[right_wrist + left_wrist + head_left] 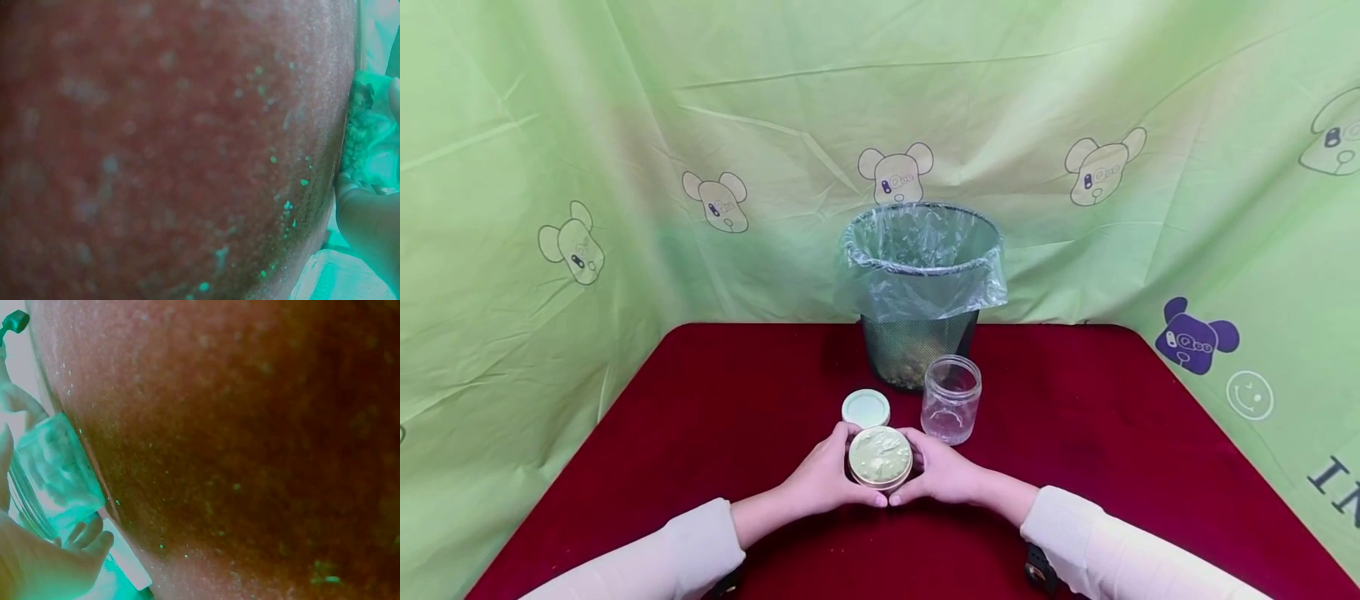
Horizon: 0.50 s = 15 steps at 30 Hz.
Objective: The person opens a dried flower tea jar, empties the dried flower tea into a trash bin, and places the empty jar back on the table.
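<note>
Past the held jar, a pale lid, clear jar and lined bin block passage; the desk leaves room either side.

A clear, round screw-neck jar with lumpy pale-green filling sits upright, six o'clock in the head view

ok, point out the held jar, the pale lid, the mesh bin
held jar point(880, 456): head view, lumpy top
pale lid point(866, 409): head view, round middle
mesh bin point(913, 346): head view, mesh side wall
</note>
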Available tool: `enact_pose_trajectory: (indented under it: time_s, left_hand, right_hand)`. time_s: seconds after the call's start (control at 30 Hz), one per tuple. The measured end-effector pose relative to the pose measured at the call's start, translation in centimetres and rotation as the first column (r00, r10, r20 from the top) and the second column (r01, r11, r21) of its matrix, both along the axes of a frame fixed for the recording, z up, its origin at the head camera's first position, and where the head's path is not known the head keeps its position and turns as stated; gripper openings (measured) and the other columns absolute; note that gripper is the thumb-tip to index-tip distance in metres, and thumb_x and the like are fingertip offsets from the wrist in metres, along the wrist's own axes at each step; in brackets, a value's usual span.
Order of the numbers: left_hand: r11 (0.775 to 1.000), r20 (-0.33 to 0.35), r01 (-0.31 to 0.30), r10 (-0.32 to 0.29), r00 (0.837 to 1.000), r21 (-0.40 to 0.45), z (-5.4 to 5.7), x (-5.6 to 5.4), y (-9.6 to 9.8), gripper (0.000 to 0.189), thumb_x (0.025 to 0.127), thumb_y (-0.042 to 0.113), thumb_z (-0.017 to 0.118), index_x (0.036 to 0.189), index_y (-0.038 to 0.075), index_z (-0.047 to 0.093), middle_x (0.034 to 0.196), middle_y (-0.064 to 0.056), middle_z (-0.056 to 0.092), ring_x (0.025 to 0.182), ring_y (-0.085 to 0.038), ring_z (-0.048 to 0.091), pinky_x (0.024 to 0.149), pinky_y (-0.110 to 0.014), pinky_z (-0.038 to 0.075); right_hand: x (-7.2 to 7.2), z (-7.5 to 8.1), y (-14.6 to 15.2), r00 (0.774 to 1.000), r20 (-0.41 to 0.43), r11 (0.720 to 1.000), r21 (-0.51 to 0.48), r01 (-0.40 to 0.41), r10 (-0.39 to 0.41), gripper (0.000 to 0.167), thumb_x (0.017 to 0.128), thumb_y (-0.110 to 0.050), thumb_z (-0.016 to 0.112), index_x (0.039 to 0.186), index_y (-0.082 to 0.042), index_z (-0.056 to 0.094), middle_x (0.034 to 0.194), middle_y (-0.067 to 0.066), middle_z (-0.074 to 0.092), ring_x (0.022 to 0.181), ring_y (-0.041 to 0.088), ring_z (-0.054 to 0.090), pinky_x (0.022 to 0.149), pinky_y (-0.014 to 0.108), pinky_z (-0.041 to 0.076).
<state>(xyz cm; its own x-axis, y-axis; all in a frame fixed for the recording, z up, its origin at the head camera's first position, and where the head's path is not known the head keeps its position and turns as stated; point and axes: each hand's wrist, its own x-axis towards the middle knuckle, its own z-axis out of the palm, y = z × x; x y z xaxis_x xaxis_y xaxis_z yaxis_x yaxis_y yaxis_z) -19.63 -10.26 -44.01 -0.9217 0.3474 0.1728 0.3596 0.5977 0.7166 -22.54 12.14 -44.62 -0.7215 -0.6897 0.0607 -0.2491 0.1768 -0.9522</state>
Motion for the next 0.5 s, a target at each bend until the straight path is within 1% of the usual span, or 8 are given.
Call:
enact_pose_trajectory:
  time_s: [0.13,0.27,0.33,0.4,0.47,0.5]
  left_hand:
    - [1.0,0.011,0.014,-0.014,1.0,0.001,0.0,-0.1,-0.1,0.092,0.055,0.045,0.093,0.124,0.007,0.046,0.112,-0.003,0.06,0.102,-0.017,0.059,0.086,-0.036,0.048]
    - [0.998,0.038,0.063,-0.063,0.997,0.016,0.1,-0.5,-0.5,0.091,0.056,0.043,0.093,0.124,0.006,0.044,0.115,-0.003,0.06,0.106,-0.016,0.06,0.088,-0.035,0.048]
    - [0.994,0.048,0.107,-0.109,0.993,0.024,0.2,-0.9,-0.8,0.091,0.058,0.04,0.093,0.126,0.006,0.043,0.118,-0.003,0.059,0.109,-0.016,0.06,0.091,-0.034,0.047]
    - [0.986,0.064,0.165,-0.167,0.984,0.031,0.4,-1.4,-1.1,0.092,0.06,0.037,0.093,0.129,0.006,0.042,0.121,-0.002,0.057,0.112,-0.014,0.058,0.095,-0.032,0.045]
    - [0.972,0.081,0.23,-0.233,0.969,0.044,0.5,-2.0,-1.4,0.094,0.062,0.033,0.093,0.134,0.005,0.04,0.124,-0.002,0.055,0.114,-0.014,0.056,0.097,-0.031,0.043]
    - [0.962,0.097,0.265,-0.27,0.958,0.059,0.6,-2.3,-1.6,0.094,0.063,0.03,0.093,0.136,0.004,0.039,0.126,-0.003,0.054,0.115,-0.015,0.055,0.099,-0.03,0.042]
  right_hand:
    - [0.0,0.0,0.0,1.0,0.001,1.0,0.007,0.005,-0.005,0.076,0.072,-0.001,0.083,0.135,0.004,0.042,0.126,0.01,0.059,0.12,0.02,0.055,0.097,0.024,0.043]
    - [0.0,-0.1,0.0,1.0,0.014,1.0,0.01,0.011,-0.011,0.076,0.072,-0.001,0.083,0.136,0.003,0.042,0.126,0.01,0.058,0.121,0.021,0.054,0.097,0.023,0.042]
    - [0.0,-0.1,-0.1,1.0,0.013,1.0,0.015,0.015,-0.016,0.076,0.072,-0.002,0.084,0.136,0.003,0.042,0.126,0.009,0.058,0.121,0.022,0.054,0.097,0.023,0.042]
    - [0.0,-0.1,-0.1,1.0,0.008,1.0,0.019,0.021,-0.021,0.077,0.072,-0.002,0.084,0.136,0.003,0.042,0.126,0.009,0.058,0.122,0.023,0.053,0.097,0.023,0.042]
    - [0.0,-0.1,0.0,1.0,0.002,0.999,0.025,0.026,-0.026,0.078,0.071,-0.002,0.084,0.136,0.003,0.042,0.126,0.009,0.058,0.122,0.023,0.053,0.097,0.022,0.042]
    - [0.0,-0.1,0.0,1.0,0.0,0.999,0.027,0.028,-0.028,0.078,0.071,-0.002,0.084,0.136,0.003,0.042,0.126,0.009,0.058,0.122,0.024,0.053,0.097,0.022,0.042]
